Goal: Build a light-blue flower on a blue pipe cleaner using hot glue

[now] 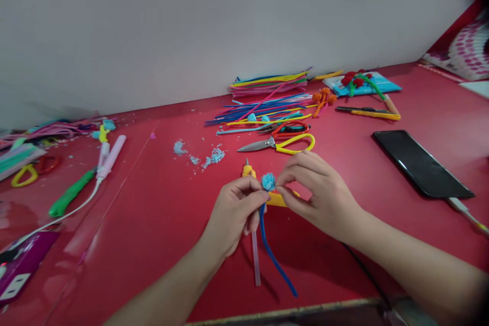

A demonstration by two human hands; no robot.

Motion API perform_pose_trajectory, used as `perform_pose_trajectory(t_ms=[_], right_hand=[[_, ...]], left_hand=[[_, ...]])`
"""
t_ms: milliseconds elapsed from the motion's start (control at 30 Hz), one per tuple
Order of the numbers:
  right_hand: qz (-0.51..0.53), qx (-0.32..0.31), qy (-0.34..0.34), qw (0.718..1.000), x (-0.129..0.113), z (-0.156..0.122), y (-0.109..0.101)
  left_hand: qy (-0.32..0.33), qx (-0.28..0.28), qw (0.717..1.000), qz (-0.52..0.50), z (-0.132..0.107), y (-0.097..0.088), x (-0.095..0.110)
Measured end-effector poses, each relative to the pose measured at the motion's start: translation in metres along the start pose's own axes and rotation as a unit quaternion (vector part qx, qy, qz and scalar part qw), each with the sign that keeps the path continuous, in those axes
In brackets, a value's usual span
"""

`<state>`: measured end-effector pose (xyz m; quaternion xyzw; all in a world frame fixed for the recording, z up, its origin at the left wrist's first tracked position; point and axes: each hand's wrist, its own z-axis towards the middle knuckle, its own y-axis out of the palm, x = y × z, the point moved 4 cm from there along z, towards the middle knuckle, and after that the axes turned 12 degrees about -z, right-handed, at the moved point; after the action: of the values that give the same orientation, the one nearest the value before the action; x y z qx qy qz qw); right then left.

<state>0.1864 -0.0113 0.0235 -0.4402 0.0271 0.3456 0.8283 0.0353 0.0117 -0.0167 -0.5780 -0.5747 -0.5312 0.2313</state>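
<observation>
Near the table's [153,244] front edge, the left hand [237,205] pinches the dark-blue stem [268,245] just under its light-blue pompom [268,182]; the stem slants rightward toward that edge. The right hand [323,194], fingertips together, meets the pompom's right side.

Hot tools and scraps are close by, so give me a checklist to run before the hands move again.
1. Blue stem pinched in left hand: ok.
2. Light-blue pompom gripped by right hand: cannot tell; fingertips are at its edge.
3. Pompom fixed to stem: cannot tell; fingers hide the join.
4. Yellow glue gun cool: cannot tell.
5. Yellow-handled scissors set down: ok, on the table.
6. Blue fluff swept up: not ok, scattered.
</observation>
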Motion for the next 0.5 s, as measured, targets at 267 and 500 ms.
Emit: perform_pose_trajectory(t_ms=[267,500], right_hand=[[-0.014,-0.003,-0.013,1.000,-0.0004,-0.0002,0.0014],[-0.003,0.009,-0.001,1.000,0.0007,-0.0005,0.0000]], left_hand=[[0.019,0.015,0.998,0.056,-0.0005,-0.0024,0.0001],[0.017,0.012,0.998,0.053,-0.0004,-0.0022,0.0001]])
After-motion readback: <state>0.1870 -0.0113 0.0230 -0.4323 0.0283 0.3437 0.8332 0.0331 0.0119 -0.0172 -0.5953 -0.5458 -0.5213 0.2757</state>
